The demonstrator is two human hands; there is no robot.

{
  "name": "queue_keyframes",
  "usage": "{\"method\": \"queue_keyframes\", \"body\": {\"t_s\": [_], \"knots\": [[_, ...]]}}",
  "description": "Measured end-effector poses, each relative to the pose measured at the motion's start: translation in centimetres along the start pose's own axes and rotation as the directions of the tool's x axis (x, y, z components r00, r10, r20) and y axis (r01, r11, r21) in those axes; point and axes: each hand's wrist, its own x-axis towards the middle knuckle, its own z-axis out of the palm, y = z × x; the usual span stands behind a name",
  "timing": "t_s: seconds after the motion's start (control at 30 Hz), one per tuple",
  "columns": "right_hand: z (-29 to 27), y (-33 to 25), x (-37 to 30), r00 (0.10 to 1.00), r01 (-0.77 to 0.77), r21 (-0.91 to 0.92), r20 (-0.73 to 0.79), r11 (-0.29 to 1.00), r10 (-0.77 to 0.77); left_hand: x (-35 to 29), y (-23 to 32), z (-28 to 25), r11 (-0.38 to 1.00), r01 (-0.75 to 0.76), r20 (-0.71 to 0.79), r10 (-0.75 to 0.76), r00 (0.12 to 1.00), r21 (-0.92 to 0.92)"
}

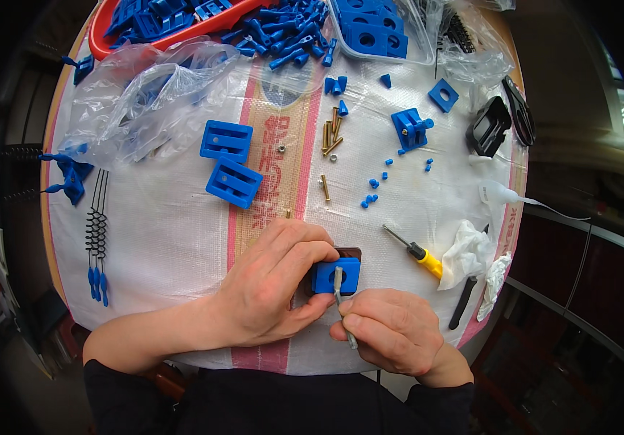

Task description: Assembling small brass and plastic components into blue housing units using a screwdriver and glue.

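My left hand (pixel 276 272) is closed on a small blue plastic block (pixel 350 270) with a round hole, gripping it from its left side between thumb and fingers. A dark brown piece (pixel 350 252) shows behind the block's far edge; its full shape is hidden. In my right hand (pixel 392 330) is a thin grey metal tool (pixel 338 279), pinched along its length. The tool's flat tip lies over the hole in the block; how deep it reaches I cannot tell. Beyond my left hand lie two slotted blue pieces (pixel 226 141), one nearer than the other.
A yellow-and-black screwdriver (pixel 426 259) and crumpled white tissue (pixel 464 254) lie to the right. Brass screws (pixel 328 135) and small blue plugs (pixel 374 184) are scattered mid-table. A red basin (pixel 98 36), a clear box (pixel 426 51) and plastic bags (pixel 127 101) stand far back. Black springs (pixel 96 235) lie left.
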Motion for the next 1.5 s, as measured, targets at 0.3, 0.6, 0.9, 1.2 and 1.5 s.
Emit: {"method": "queue_keyframes", "body": {"t_s": [0.3, 0.6, 0.9, 1.2, 1.5], "knots": [[0.25, 0.12, 0.03, 1.0, 0.011, 0.003, -0.015, 1.0, -0.011, 0.12, -0.02, -0.17, 1.0, -0.001, 0.011, 0.001, 1.0, -0.006], [0.04, -0.12, 0.07, 0.999, -0.033, -0.013, 0.02, 0.999, 0.033, 0.13, -0.02, -0.22, 1.0, 0.008, 0.014, -0.008, 1.0, -0.01], [0.34, 0.2, -0.1, 1.0, 0.008, -0.005, -0.018, 1.0, -0.008, 0.14, 0.02, -0.18, 1.0, 0.012, 0.006, -0.012, 1.0, -0.022], [0.24, 0.12, 0.0, 1.0, -0.003, -0.009, -0.002, 1.0, 0.003, 0.1, -0.07, -0.15, 1.0, 0.013, 0.007, -0.012, 1.0, -0.017], [0.28, 0.16, -0.07, 1.0, -0.004, -0.005, -0.005, 1.0, 0.004, 0.36, 0.27, -0.14, 0.999, 0.016, -0.013, -0.016, 1.0, -0.032]]}}
